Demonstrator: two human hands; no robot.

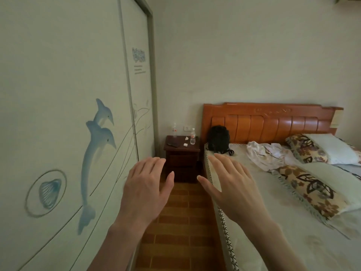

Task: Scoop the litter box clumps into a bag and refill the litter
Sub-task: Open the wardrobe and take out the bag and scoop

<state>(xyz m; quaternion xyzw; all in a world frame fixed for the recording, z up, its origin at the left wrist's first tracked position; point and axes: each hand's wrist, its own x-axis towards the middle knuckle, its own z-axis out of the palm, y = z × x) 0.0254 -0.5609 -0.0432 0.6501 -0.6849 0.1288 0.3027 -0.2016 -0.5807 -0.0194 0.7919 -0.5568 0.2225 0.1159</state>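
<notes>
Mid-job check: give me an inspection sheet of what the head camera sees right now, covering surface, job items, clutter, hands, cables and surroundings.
Surface: brown tiled floor runs between wardrobe and bed.
Job's things: nothing seen; no litter box, scoop, bag or litter in view.
Clutter: black backpack, crumpled cloth and patterned pillows on the bed; two clear bottles and small white bits on the nightstand.
Hands: left hand and right hand both raised, fingers straight, holding nothing.
Cables: nothing seen.
Surroundings: wardrobe with dolphin print on the left, wooden headboard, wall socket.
</notes>
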